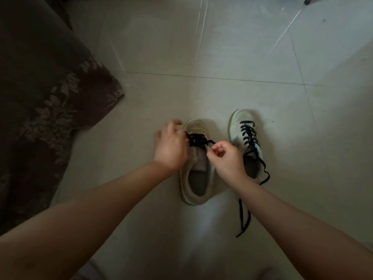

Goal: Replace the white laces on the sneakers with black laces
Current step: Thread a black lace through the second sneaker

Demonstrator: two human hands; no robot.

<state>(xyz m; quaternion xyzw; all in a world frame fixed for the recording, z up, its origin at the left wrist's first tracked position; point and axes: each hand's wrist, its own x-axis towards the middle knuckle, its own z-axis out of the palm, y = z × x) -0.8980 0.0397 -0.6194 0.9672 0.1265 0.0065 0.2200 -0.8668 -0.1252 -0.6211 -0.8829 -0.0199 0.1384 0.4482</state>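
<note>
**Threading the left-hand sneaker, eyelets just ahead of my fingers**

My right hand [226, 156] pinches the black lace [198, 139]; my left hand [171, 146] curls at the opposite eyelets, its grip on the lace hidden. The sneaker [196, 162] runs lengthwise away from me, laced only near the toe. Just right stands the second sneaker [245, 138], fully laced, ends trailing on the floor [222, 57]. A patterned cloth [44, 93] lies well left.
</note>
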